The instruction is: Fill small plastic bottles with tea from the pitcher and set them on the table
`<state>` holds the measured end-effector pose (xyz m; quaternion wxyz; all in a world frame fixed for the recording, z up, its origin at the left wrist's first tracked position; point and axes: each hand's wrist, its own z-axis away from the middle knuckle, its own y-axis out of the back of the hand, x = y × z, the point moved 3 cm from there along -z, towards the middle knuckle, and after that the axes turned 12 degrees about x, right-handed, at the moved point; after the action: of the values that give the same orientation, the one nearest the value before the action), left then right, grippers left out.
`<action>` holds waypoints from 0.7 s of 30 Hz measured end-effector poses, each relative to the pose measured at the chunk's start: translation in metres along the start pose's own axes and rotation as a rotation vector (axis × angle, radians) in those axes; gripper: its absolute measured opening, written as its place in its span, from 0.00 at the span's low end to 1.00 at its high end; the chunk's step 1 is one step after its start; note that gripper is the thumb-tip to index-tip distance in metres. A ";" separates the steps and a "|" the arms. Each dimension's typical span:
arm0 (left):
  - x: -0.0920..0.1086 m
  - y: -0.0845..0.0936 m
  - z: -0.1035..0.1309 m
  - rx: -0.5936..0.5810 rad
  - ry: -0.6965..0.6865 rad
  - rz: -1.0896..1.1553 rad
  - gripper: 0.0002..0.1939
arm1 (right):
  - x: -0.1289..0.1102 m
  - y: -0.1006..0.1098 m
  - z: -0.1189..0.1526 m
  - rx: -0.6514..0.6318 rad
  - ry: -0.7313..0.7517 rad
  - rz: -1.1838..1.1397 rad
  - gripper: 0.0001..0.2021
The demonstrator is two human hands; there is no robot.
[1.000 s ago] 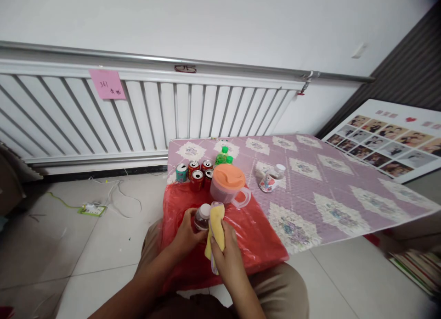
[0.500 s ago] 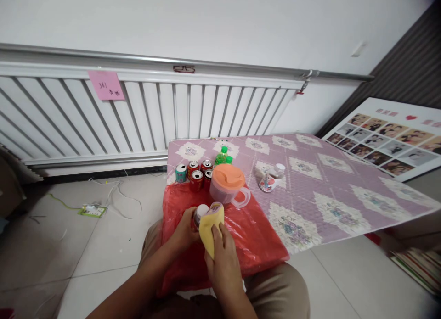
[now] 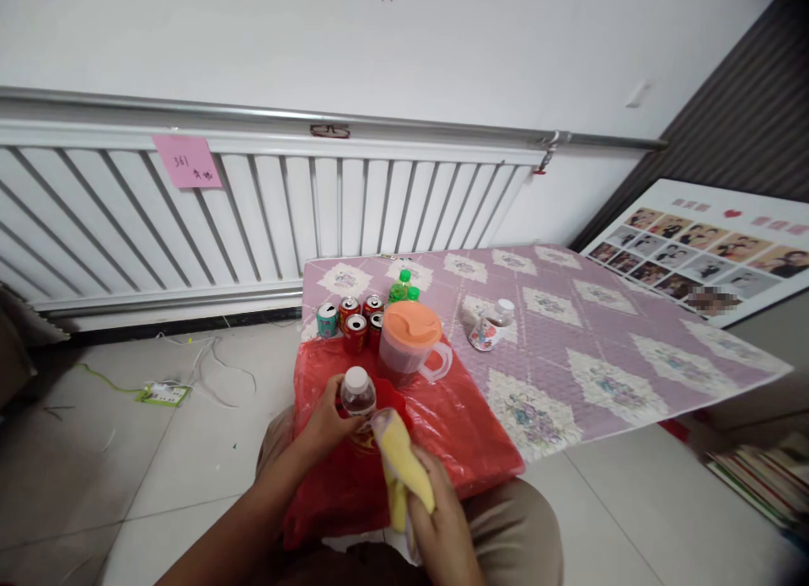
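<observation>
Head view: left hand point(image 3: 325, 417) clasps a small clear bottle point(image 3: 357, 398) upright, fingers wrapped round its left side. Right hand point(image 3: 442, 518) clenches a yellow cloth point(image 3: 399, 468), whose upper end sits just beside the bottle's lower right. Wiping would go best with the bottle held firm and the cloth pressed flat against it. Bottle stands over the red plastic sheet point(image 3: 468, 426), near the orange-lidded jug point(image 3: 410, 340) and cans point(image 3: 354, 316).

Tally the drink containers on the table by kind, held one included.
Cans: 4, one teal and three red
Green-capped bottles: 2
White-capped bottles: 2, one in the left hand at, one lying on the purple cloth
Pitcher with orange lid: 1
Total: 9
The right hand holds a yellow cloth, not counted.
</observation>
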<state>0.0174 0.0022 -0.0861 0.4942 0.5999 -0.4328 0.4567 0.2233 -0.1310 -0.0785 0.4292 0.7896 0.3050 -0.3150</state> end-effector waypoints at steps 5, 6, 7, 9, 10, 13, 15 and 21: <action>0.026 0.007 0.005 -0.185 0.017 0.058 0.38 | -0.010 0.015 -0.032 0.186 -0.113 -0.095 0.26; 0.034 0.006 0.009 -0.242 0.014 0.074 0.38 | -0.016 0.012 -0.039 0.162 -0.054 -0.122 0.26; 0.042 0.005 0.012 -0.291 0.016 0.097 0.38 | -0.022 0.007 -0.045 0.118 0.012 -0.150 0.28; 0.055 0.004 0.018 -0.359 0.033 0.154 0.36 | -0.033 -0.002 -0.056 0.024 0.103 -0.204 0.29; 0.059 0.004 0.020 -0.371 0.036 0.174 0.36 | -0.036 -0.005 -0.060 -0.014 0.112 -0.228 0.29; 0.064 0.010 0.024 -0.372 0.025 0.187 0.36 | -0.039 -0.007 -0.073 -0.100 0.012 -0.301 0.29; 0.065 0.015 0.025 -0.371 0.029 0.180 0.38 | -0.037 -0.005 -0.080 -0.164 -0.097 -0.346 0.28; 0.070 0.024 0.028 -0.383 0.058 0.216 0.39 | -0.009 -0.014 -0.074 -0.228 -0.448 -0.560 0.25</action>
<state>0.0123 -0.0339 -0.0156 0.5597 0.4317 -0.5590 0.4334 0.2244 -0.0620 -0.0464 0.4678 0.5341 0.4408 -0.5491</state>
